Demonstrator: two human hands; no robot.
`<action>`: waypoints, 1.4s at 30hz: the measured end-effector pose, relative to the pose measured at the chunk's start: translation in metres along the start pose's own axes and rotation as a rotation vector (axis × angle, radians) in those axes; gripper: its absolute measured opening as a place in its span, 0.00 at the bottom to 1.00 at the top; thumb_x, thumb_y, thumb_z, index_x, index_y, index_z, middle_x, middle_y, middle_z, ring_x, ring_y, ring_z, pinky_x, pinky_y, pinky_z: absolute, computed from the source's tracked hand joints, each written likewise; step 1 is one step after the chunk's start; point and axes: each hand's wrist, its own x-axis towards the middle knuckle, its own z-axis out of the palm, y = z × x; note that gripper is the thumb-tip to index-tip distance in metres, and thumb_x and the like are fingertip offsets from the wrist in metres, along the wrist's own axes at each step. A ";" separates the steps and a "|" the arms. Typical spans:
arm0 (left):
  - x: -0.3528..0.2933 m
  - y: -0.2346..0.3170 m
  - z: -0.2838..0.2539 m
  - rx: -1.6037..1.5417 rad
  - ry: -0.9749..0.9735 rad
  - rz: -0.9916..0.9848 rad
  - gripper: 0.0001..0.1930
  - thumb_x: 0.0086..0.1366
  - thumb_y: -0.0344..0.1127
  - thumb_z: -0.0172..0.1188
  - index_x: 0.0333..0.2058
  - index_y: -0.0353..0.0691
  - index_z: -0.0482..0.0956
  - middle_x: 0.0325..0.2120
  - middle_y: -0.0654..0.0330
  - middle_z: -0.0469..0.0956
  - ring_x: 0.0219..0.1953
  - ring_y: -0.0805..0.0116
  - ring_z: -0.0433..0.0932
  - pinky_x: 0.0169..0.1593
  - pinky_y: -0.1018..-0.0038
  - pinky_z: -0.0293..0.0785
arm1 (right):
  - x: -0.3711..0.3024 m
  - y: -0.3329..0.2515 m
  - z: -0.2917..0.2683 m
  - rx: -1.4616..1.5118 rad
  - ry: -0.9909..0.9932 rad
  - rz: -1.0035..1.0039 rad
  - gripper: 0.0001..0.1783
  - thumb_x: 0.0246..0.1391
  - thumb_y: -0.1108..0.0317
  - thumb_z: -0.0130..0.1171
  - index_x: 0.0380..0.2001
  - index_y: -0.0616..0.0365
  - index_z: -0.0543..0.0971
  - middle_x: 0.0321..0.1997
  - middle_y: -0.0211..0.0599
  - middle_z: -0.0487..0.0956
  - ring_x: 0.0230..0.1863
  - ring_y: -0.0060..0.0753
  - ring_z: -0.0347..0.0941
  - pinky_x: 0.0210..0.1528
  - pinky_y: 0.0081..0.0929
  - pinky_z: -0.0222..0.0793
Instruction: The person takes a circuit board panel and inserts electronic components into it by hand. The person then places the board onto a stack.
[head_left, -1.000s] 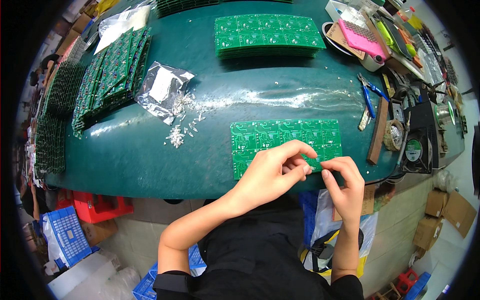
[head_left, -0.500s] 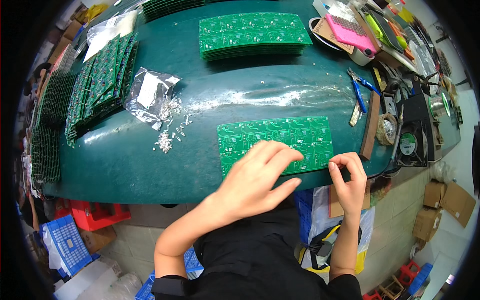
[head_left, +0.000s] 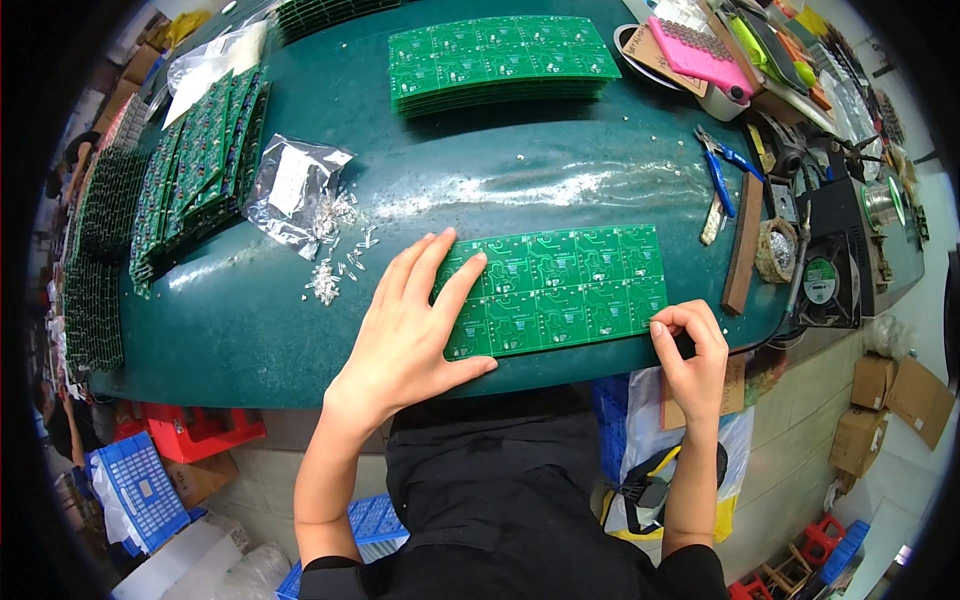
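Note:
A green circuit board panel (head_left: 565,290) lies flat near the table's front edge, with small parts on it. My left hand (head_left: 405,325) is spread over the panel's left end, fingertips at its upper left and thumb along its lower edge. At the panel's lower right corner, my right hand (head_left: 697,350) has thumb and forefinger pinched together. Whatever sits between those fingertips is too small or hidden to make out. To the left of the panel, small pale components (head_left: 325,283) are scattered beside a clear plastic bag (head_left: 292,190).
A stack of green panels (head_left: 500,60) stands at the back. Populated boards (head_left: 200,165) lean at the left. On the right are blue-handled cutters (head_left: 720,185), a wooden bar (head_left: 742,245), a small fan (head_left: 828,285) and a solder spool (head_left: 882,207).
My left hand has swung left from over the panel's middle to its left end, and its fingers have spread. The right hand stays pinched at the right corner, shifted only slightly.

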 end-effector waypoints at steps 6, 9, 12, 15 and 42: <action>0.000 -0.005 0.002 0.011 0.010 0.023 0.48 0.42 0.49 0.77 0.62 0.40 0.67 0.65 0.47 0.62 0.67 0.45 0.61 0.68 0.54 0.60 | 0.000 -0.003 0.002 -0.135 0.008 -0.150 0.07 0.49 0.80 0.66 0.31 0.61 0.79 0.30 0.35 0.77 0.32 0.33 0.73 0.37 0.27 0.68; 0.001 -0.007 0.004 0.000 0.030 0.029 0.48 0.42 0.50 0.77 0.62 0.39 0.67 0.64 0.48 0.64 0.66 0.46 0.63 0.67 0.54 0.61 | -0.002 -0.007 0.004 -0.163 0.010 -0.188 0.07 0.48 0.81 0.65 0.31 0.61 0.78 0.30 0.36 0.77 0.33 0.37 0.73 0.37 0.29 0.69; 0.001 -0.007 0.004 0.011 0.034 0.031 0.49 0.42 0.50 0.77 0.61 0.38 0.67 0.63 0.49 0.65 0.65 0.47 0.63 0.67 0.55 0.61 | -0.006 -0.012 0.006 -0.146 0.042 -0.106 0.07 0.48 0.81 0.65 0.31 0.61 0.78 0.31 0.37 0.77 0.34 0.38 0.73 0.38 0.33 0.69; 0.000 -0.007 0.004 0.014 0.040 0.035 0.48 0.42 0.50 0.77 0.61 0.38 0.67 0.63 0.49 0.65 0.65 0.47 0.63 0.67 0.55 0.62 | -0.006 -0.012 0.007 -0.167 0.035 -0.125 0.08 0.48 0.82 0.65 0.31 0.61 0.78 0.31 0.37 0.77 0.34 0.39 0.73 0.39 0.35 0.69; 0.050 -0.041 -0.055 0.056 0.233 0.222 0.48 0.42 0.54 0.76 0.58 0.33 0.68 0.57 0.44 0.68 0.60 0.43 0.66 0.65 0.54 0.63 | 0.082 -0.004 -0.007 0.307 0.017 0.032 0.19 0.59 0.81 0.57 0.54 0.67 0.76 0.50 0.39 0.80 0.45 0.23 0.76 0.50 0.22 0.72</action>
